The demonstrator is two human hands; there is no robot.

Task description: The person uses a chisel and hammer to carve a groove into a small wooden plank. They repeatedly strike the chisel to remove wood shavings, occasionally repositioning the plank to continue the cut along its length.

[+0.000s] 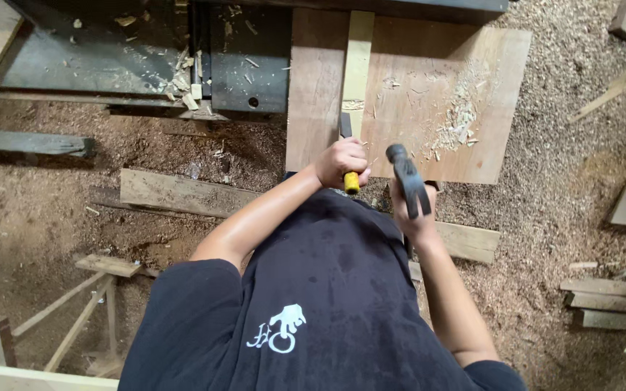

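Fingers of the left hand are clamped on a yellow-handled chisel, its long axis running from 6 to 12 o'clock onto the pale strip. Just beside it at 3 o'clock, the right hand grips a hammer, head raised. The wooden board carries shavings; sawdust covers the floor.

The person wears a loose black T-shirt with short sleeves that end above the elbows. Low on the chest sits a small white print: the outline of a hand over a ring, with a few curling strokes beside it. The cloth is faintly dotted with darker damp-looking spots across the front. Both forearms are bare, and no gloves cover the hands.
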